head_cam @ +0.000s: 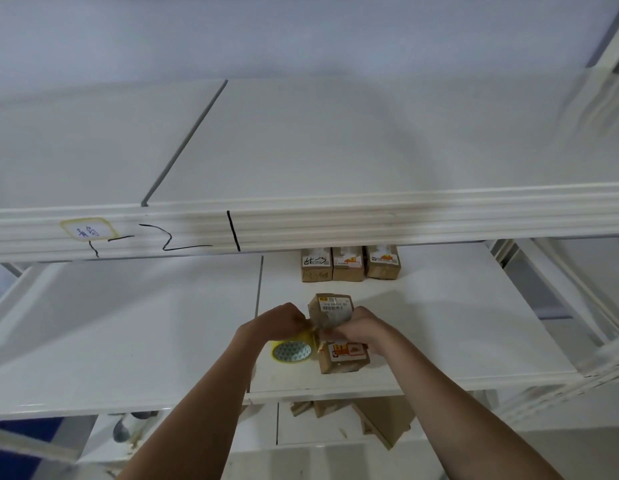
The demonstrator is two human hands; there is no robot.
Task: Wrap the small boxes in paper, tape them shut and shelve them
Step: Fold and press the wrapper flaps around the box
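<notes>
The shelf (128, 341) lies bare from nine to eleven o'clock; three wrapped boxes (349, 263), seemingly touching, block twelve under the upper beam (370, 216).

A stockroom or small parcel storeroom is suggested by white metal shelving (370, 220) set against a plain wall. Its front rail is marked with handwritten codes and a paper label (89, 229), and labelled brown parcels (349, 263) are lined up on it.
</notes>
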